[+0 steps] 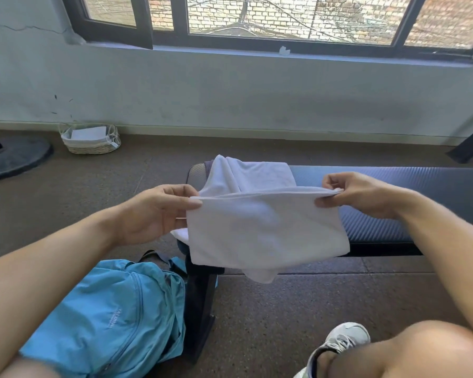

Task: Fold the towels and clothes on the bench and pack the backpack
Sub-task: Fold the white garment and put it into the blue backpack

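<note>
I hold a white towel [262,230] up over the left end of the dark padded bench [399,203]. My left hand [159,211] pinches its upper left corner and my right hand [358,195] pinches the upper right corner, so the doubled cloth hangs down in front of the bench edge. The far part of the towel still rests on the bench, with a bit of dark cloth [208,167] showing behind it. A light blue backpack [112,320] lies on the floor at the lower left, zipped, leaning against the bench leg.
A wicker basket [90,140] with white cloth stands by the wall at the left. A round black base [14,156] lies at the far left. My knee and a grey shoe [342,342] are at the lower right. A black frame leg [470,145] stands at the right.
</note>
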